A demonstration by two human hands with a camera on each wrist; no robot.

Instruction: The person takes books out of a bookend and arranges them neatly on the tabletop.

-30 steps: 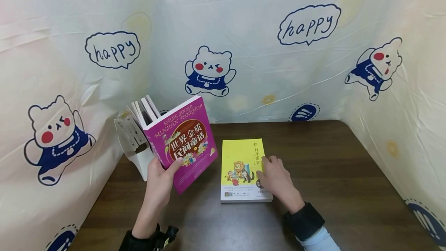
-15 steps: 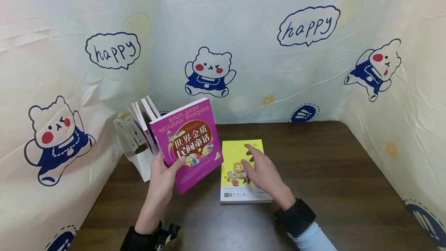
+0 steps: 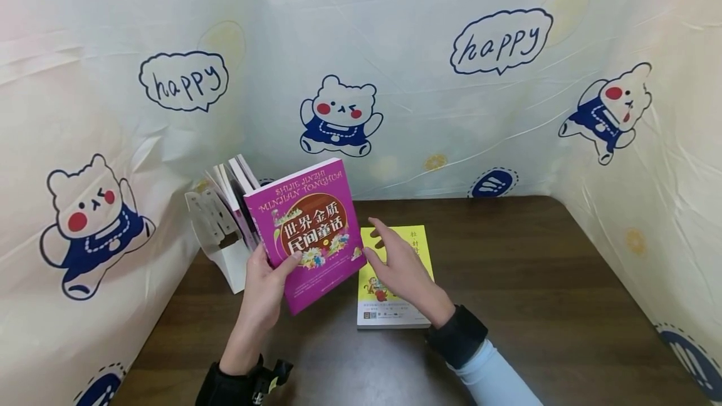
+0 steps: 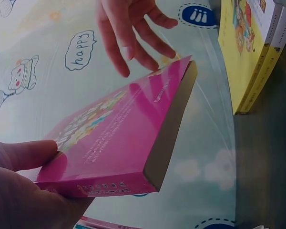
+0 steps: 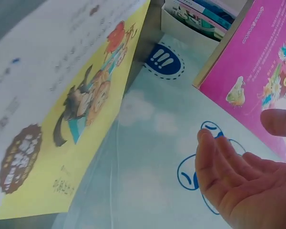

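- On the left side of the magenta, rectangular book with a brown oval on its cover (image 3: pixel 307 230), a pale cloth with printed bears (image 3: pixel 96 230) hangs; it continues also behind the book.
- Just left of the magenta book, and partly hidden by it, there is a white book holder (image 3: pixel 232 274) with several thin upright books (image 3: pixel 245 173), which lean a little.
- At the lower left edge of the magenta book, the left hand (image 3: pixel 262 293) grips it, the thumb on the front cover and other fingers behind. A black band is around this wrist.
- The magenta book itself is held tilted over the desk, its cover facing up towards the head camera.
- Right of the magenta book, two yellow-and-white books (image 3: pixel 386 306) lie flat, one on the other; the left wrist view shows both spines.
- Just beside the right edge of the magenta book, the right hand (image 3: pixel 403 271) is wide, its fingers apart and slightly bent, above the yellow-and-white books. I cannot tell if the thumb touches the edge.
- Farther right of the magenta book, the brown wooden desk (image 3: pixel 536 281) extends.
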